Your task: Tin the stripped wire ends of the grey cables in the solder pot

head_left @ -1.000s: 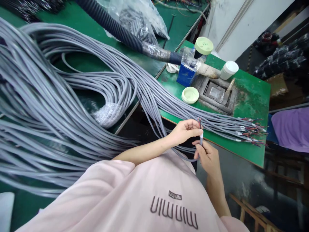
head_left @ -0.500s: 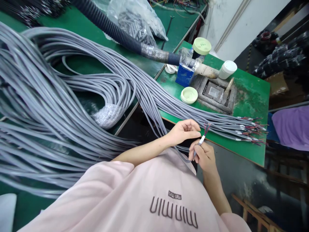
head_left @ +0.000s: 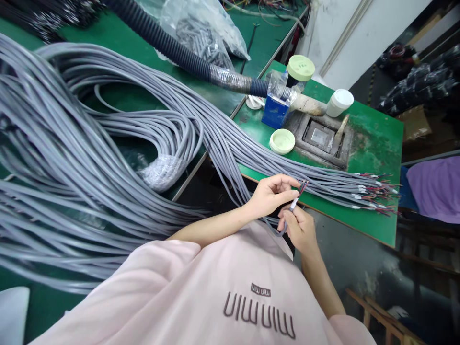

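Note:
My right hand (head_left: 299,227) is closed around the end of a grey cable, just below its white sleeve (head_left: 293,203). Thin red and dark wires (head_left: 304,186) fan out from that end. My left hand (head_left: 275,194) has its thumb and fingers curled at the side of these wires, with the fingertips touching them. A large bundle of grey cables (head_left: 251,143) runs behind both hands, its stripped ends (head_left: 377,191) lying at the right on the green table (head_left: 381,139).
A square metal pot (head_left: 321,139) with a scraper is sunk in the table, under a hose (head_left: 172,48). Around it stand a blue box (head_left: 275,112), a pale green lid (head_left: 282,142) and a white tub (head_left: 339,102). A person in purple (head_left: 434,187) is at the right.
My right hand has shifted slightly left, bringing the cable end to my left hand. The left fingertips now meet the wires, where there was a gap before.

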Action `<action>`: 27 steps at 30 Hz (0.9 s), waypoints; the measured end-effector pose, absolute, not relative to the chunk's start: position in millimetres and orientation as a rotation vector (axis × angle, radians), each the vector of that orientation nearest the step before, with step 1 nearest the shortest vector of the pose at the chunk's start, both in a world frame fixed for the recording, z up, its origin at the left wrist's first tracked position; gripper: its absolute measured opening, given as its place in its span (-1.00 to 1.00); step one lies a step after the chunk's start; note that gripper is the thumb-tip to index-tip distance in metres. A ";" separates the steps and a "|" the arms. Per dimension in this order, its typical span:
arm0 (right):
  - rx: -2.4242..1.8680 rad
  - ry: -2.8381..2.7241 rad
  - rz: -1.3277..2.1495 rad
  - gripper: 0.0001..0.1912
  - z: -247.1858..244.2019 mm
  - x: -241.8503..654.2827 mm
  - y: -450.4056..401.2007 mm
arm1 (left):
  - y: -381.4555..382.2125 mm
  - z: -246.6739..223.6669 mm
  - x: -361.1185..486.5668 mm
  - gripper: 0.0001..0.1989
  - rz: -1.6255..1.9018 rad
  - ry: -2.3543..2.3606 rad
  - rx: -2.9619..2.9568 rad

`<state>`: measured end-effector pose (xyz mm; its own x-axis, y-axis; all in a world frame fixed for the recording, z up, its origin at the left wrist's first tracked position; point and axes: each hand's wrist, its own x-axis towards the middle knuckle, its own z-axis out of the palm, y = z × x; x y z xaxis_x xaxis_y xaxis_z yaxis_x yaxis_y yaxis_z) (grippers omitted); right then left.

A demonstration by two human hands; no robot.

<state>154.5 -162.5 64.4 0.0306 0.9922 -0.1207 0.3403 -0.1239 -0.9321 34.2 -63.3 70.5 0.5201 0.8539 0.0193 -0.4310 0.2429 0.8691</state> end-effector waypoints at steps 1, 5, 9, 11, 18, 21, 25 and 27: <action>-1.568 -1.404 1.102 -0.72 64.7 154.0 -162.1 | -63.1 70.8 34.6 -0.69 0.933 0.539 0.960; -1.570 -1.440 1.074 -0.73 64.8 151.9 -159.6 | -61.8 72.7 35.0 -0.67 0.915 0.607 0.936; -1.577 -1.441 1.079 -0.72 63.5 151.8 -158.5 | -60.0 75.6 34.1 -0.67 0.861 0.640 0.926; -1.584 -1.431 1.084 -0.72 62.7 152.2 -158.9 | -60.1 75.7 33.6 -0.66 0.851 0.642 0.911; -1.607 -1.473 1.038 -0.71 59.8 151.3 -159.1 | -63.9 72.5 29.8 -0.67 0.897 0.635 1.020; -1.631 -1.500 1.013 -0.72 60.8 151.3 -158.3 | -62.6 73.2 27.8 -0.72 0.897 0.661 1.096; -1.633 -1.499 1.014 -0.73 63.0 151.6 -157.6 | -61.9 68.0 29.6 -0.72 0.871 0.656 1.007; -1.623 -1.464 1.032 -0.72 63.3 151.2 -157.6 | -63.9 61.8 32.4 -0.72 0.847 0.626 0.854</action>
